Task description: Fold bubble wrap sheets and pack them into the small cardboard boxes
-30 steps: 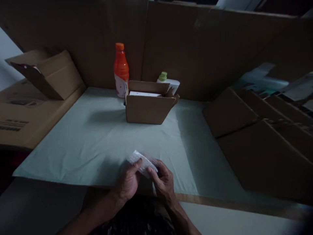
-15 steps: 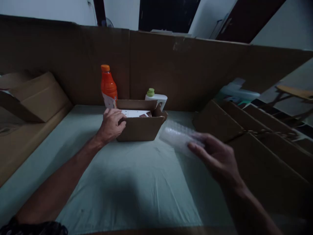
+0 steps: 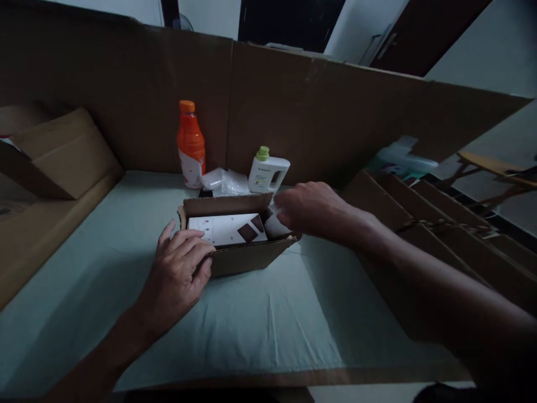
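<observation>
A small open cardboard box (image 3: 247,260) stands on the green cloth, with a white carton (image 3: 220,229) with dark brown patches lying inside. My left hand (image 3: 180,260) grips the box's near left corner, fingers hooked over the front rim and the thumb outside. At the box's right end, my right hand (image 3: 306,207) is closed on bubble wrap (image 3: 276,225), part of which sits in the gap beside the carton. The fingertips of my right hand are hidden.
Behind the box stand an orange bottle (image 3: 191,146) and a white jug with a green cap (image 3: 268,171), with more bubble wrap (image 3: 229,182) between them. Cardboard boxes flank the cloth at left (image 3: 71,157) and right (image 3: 444,268). A tall cardboard wall (image 3: 126,95) closes off the back.
My right hand has carried the bubble wrap leftward into the box's right end. The box appears nearer and tipped towards me, its inside showing more. My left hand stays at its left corner.
</observation>
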{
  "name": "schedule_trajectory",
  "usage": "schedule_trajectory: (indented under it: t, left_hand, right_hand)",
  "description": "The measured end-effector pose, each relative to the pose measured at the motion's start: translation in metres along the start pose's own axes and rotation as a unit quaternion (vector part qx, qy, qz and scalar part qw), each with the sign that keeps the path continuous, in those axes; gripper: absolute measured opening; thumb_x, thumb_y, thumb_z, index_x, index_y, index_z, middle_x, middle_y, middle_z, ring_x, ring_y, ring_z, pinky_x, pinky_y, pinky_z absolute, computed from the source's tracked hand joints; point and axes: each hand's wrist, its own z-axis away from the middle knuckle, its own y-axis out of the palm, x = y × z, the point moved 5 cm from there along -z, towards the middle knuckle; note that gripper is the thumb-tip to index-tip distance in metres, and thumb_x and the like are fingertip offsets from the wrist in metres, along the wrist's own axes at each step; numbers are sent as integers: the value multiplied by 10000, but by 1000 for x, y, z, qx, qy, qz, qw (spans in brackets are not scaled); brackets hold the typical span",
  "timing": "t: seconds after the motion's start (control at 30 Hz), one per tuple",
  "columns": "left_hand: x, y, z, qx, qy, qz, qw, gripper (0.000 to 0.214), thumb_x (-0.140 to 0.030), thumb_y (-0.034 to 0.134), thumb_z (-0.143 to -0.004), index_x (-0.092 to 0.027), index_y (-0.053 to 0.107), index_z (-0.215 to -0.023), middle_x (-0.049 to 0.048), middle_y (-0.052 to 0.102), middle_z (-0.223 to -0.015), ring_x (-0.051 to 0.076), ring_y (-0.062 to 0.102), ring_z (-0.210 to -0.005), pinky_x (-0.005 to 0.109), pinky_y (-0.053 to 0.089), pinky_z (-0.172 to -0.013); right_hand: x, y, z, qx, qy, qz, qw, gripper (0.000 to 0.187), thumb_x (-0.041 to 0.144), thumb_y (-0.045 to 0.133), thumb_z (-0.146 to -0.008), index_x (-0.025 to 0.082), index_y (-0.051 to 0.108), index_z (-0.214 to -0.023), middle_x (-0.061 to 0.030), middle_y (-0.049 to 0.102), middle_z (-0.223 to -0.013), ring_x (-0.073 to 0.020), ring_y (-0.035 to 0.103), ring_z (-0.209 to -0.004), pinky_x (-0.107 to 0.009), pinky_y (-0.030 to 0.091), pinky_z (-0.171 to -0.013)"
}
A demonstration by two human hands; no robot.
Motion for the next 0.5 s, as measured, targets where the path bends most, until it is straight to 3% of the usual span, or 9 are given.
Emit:
schedule_trajectory:
  t: [0.13, 0.3, 0.4, 0.5]
  left_hand:
    - [1, 2, 0, -10, 5, 0, 1000, 184, -133, 554, -867, -248, 688, -919, 22, 752, -880, 276, 665, -1050, 576, 310, -1171]
    - [3, 5, -3, -21, 23, -32, 999, 163, -137, 559, -889, -233, 674, -953, 42, 739, -906, 289, 661, -1072, 589, 332, -1164]
    - [-3, -4, 4, -61, 24, -49, 997, 331, -132, 608, -871, -231, 644, -1184, 103, 705, -1175, 337, 584, -1259, 614, 313, -1181]
    - [-20, -23, 43, -118, 6, 7, 993, 607, -108, 686, -809, -269, 543, -1376, 119, 639, -1309, 337, 549, -1301, 550, 400, -1136]
  right_hand:
    - [17, 29, -23, 47, -54, 15, 997, 148, 91, 636, -762, 147, 752, -835, -160, 761, -835, -342, 744, -853, -383, 538, -700]
    - [24, 58, -36, 73, -81, -5, 994, 210, 83, 651, -776, 102, 770, -948, -198, 776, -982, -301, 749, -906, -333, 559, -720]
    - [15, 45, -22, 64, -80, -21, 994, 272, 135, 680, -792, 119, 757, -1052, -165, 777, -1026, -293, 743, -918, -323, 548, -722]
    - [-10, 14, 14, -50, -31, -70, 996, 348, 235, 693, -828, 176, 726, -1170, -88, 777, -1030, -242, 730, -874, -297, 514, -717]
